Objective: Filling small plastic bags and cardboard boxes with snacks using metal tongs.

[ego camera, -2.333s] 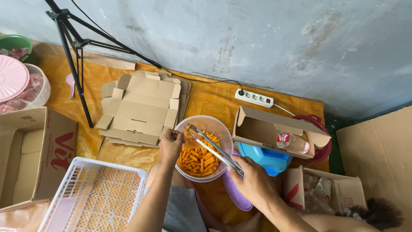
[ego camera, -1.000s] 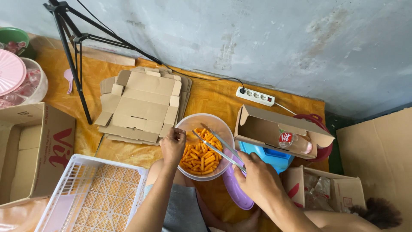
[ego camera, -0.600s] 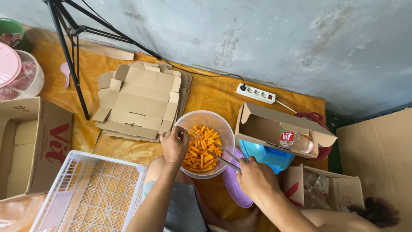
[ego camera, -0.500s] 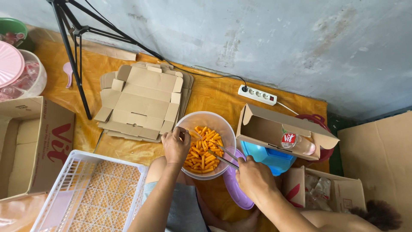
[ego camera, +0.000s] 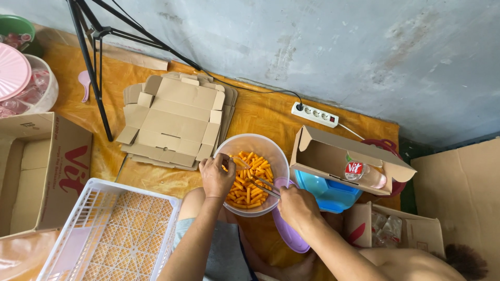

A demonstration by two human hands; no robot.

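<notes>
A clear plastic bowl (ego camera: 265, 147) holding orange stick snacks (ego camera: 249, 179) stands on the orange floor cloth in front of me. My left hand (ego camera: 215, 177) rests on the bowl's near left rim and steadies it. My right hand (ego camera: 298, 207) grips metal tongs (ego camera: 258, 180) whose tips reach into the snacks. A purple lid (ego camera: 287, 231) lies under my right wrist, beside the bowl.
Flattened cardboard boxes (ego camera: 174, 120) lie behind the bowl, by a black tripod leg (ego camera: 94, 67). A white plastic crate (ego camera: 112, 234) sits at lower left next to an open carton (ego camera: 39, 171). To the right are an open small box (ego camera: 338, 156), a blue container (ego camera: 328, 192) and a power strip (ego camera: 314, 114).
The tongs have lowered from above the bowl down into the snacks, and my right hand has moved closer to the bowl. My left hand stays on the rim.
</notes>
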